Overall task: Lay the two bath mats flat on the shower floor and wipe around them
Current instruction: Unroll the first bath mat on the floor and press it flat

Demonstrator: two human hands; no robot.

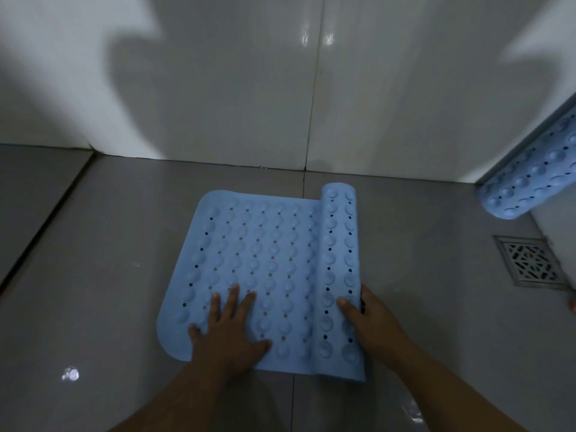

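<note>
A light blue bath mat (258, 260) with holes and suction cups lies partly unrolled on the grey tiled floor. Its right part is still a roll (339, 244). My left hand (227, 332) presses flat, fingers spread, on the near end of the unrolled part. My right hand (371, 322) grips the near end of the roll, thumb on top. A second blue mat (530, 179), rolled up, leans against the wall at the far right.
A square metal floor drain (526, 260) sits to the right of the mat. White glossy wall tiles (249, 88) rise behind the floor. A dark floor joint (37, 235) runs diagonally at the left. A bright light spot (70, 374) reflects on the floor.
</note>
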